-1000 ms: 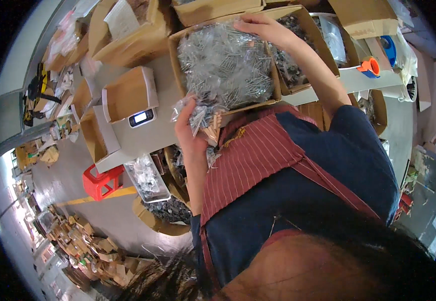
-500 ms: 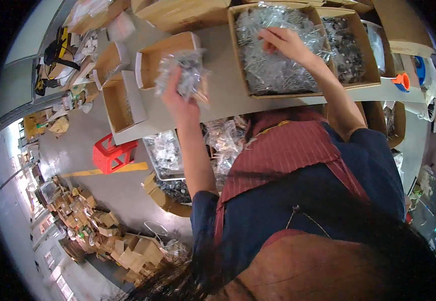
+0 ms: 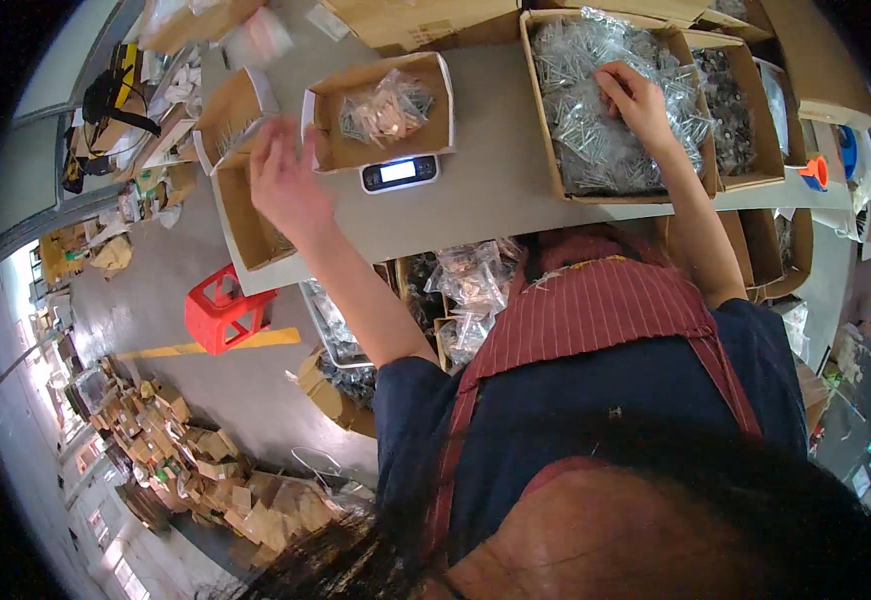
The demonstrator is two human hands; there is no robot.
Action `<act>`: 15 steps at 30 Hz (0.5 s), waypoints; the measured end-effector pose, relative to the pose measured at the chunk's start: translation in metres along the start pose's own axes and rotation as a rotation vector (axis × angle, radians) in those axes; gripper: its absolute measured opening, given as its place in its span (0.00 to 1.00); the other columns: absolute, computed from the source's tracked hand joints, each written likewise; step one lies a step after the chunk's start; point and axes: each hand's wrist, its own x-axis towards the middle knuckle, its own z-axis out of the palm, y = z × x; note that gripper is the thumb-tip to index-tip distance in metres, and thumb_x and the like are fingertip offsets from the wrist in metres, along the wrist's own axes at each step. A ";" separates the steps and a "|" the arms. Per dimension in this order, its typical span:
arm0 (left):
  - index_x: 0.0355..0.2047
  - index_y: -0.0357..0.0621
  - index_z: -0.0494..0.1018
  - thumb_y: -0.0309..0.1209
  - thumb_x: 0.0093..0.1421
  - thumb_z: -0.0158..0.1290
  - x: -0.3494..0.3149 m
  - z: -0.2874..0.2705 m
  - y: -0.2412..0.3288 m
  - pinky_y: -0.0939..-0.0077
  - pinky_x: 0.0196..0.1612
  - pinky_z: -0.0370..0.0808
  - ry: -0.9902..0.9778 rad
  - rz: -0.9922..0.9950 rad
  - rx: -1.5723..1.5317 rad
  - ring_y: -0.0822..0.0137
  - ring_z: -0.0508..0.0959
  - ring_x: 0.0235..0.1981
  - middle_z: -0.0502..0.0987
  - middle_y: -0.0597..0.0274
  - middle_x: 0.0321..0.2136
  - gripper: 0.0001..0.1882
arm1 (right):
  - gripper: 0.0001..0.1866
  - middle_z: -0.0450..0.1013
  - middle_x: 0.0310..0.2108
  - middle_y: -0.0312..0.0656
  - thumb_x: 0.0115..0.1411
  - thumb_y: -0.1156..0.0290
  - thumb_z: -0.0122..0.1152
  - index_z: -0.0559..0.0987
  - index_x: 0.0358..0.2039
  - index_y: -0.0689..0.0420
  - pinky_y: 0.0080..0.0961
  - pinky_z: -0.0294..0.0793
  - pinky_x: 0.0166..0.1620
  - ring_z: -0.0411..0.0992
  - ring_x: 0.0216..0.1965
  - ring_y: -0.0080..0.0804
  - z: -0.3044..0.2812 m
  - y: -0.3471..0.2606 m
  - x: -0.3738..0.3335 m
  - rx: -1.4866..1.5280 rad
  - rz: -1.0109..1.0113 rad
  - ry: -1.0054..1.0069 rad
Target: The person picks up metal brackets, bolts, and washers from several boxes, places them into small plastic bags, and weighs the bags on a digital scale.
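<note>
My left hand (image 3: 293, 185), smeared by motion, is empty with its fingers apart. It hovers over a small cardboard box (image 3: 248, 240) at the left of the table. To its right, a clear plastic bag of metal and copper-coloured parts (image 3: 387, 108) lies in an open cardboard tray (image 3: 437, 130). That tray rests on a small digital scale (image 3: 399, 174) with a lit display. My right hand (image 3: 635, 100) is closed, fingertips curled, over a large carton (image 3: 551, 165) heaped with clear bags of long screws (image 3: 595, 150). What its fingers hold, if anything, is hidden.
Another small box (image 3: 230, 120) holds screws at the far left. A carton of dark parts (image 3: 730, 110) adjoins the large one. Below the table edge are bagged copper-coloured parts (image 3: 470, 280). A red stool (image 3: 225, 310) stands on the floor at left.
My left hand has let go of the bag, which now lies in the tray, and has moved left. The scale has come into sight. My right hand stays over the screw bags.
</note>
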 end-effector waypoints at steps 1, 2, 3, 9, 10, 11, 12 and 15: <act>0.46 0.34 0.71 0.24 0.61 0.51 0.004 -0.003 0.006 0.53 0.50 0.78 0.081 0.050 0.051 0.58 0.76 0.47 0.75 0.51 0.43 0.12 | 0.13 0.77 0.23 0.36 0.65 0.60 0.57 0.79 0.43 0.54 0.23 0.72 0.28 0.75 0.20 0.23 0.001 0.000 0.002 -0.028 0.008 0.004; 0.45 0.35 0.72 0.23 0.62 0.50 0.010 -0.004 0.010 0.57 0.49 0.78 0.162 0.099 0.101 0.59 0.77 0.46 0.76 0.52 0.42 0.11 | 0.13 0.77 0.23 0.36 0.65 0.60 0.57 0.79 0.43 0.54 0.23 0.72 0.28 0.75 0.20 0.23 0.004 -0.001 0.002 -0.028 0.006 0.012; 0.45 0.35 0.72 0.23 0.62 0.50 0.016 -0.006 0.011 0.57 0.49 0.78 0.152 0.111 0.095 0.59 0.77 0.46 0.76 0.52 0.42 0.11 | 0.13 0.77 0.23 0.38 0.65 0.58 0.57 0.79 0.43 0.53 0.26 0.72 0.28 0.75 0.21 0.27 0.005 -0.003 0.001 -0.101 0.014 0.041; 0.41 0.34 0.74 0.20 0.57 0.50 0.115 0.017 -0.043 0.65 0.42 0.78 0.016 -0.093 0.393 0.62 0.79 0.37 0.78 0.54 0.35 0.11 | 0.12 0.77 0.26 0.45 0.64 0.57 0.56 0.79 0.41 0.49 0.35 0.74 0.30 0.77 0.27 0.45 0.015 -0.001 0.002 -0.334 -0.098 0.203; 0.41 0.34 0.74 0.20 0.57 0.50 0.138 0.024 -0.058 0.65 0.42 0.78 -0.007 -0.086 0.391 0.62 0.79 0.37 0.78 0.54 0.35 0.11 | 0.12 0.78 0.28 0.45 0.64 0.57 0.56 0.79 0.41 0.49 0.37 0.74 0.31 0.77 0.28 0.46 0.015 -0.003 0.002 -0.363 -0.088 0.196; 0.40 0.34 0.75 0.21 0.57 0.51 0.162 0.027 -0.076 0.65 0.40 0.78 -0.066 -0.097 0.491 0.62 0.79 0.35 0.78 0.55 0.34 0.10 | 0.12 0.78 0.29 0.46 0.64 0.57 0.56 0.79 0.40 0.49 0.39 0.74 0.32 0.77 0.29 0.46 0.013 -0.006 0.000 -0.396 -0.074 0.195; 0.38 0.34 0.75 0.22 0.56 0.53 0.185 0.027 -0.095 0.66 0.37 0.79 -0.129 -0.101 0.591 0.62 0.79 0.33 0.78 0.56 0.33 0.09 | 0.11 0.78 0.30 0.47 0.64 0.59 0.55 0.78 0.40 0.50 0.41 0.75 0.33 0.77 0.30 0.48 0.014 -0.012 -0.001 -0.411 -0.097 0.207; 0.34 0.35 0.76 0.27 0.55 0.54 0.254 0.019 -0.147 0.73 0.28 0.72 -0.169 -0.145 0.685 0.68 0.75 0.27 0.78 0.62 0.29 0.08 | 0.10 0.78 0.29 0.47 0.64 0.61 0.55 0.77 0.39 0.51 0.41 0.75 0.32 0.77 0.30 0.50 0.014 -0.013 -0.004 -0.431 -0.164 0.226</act>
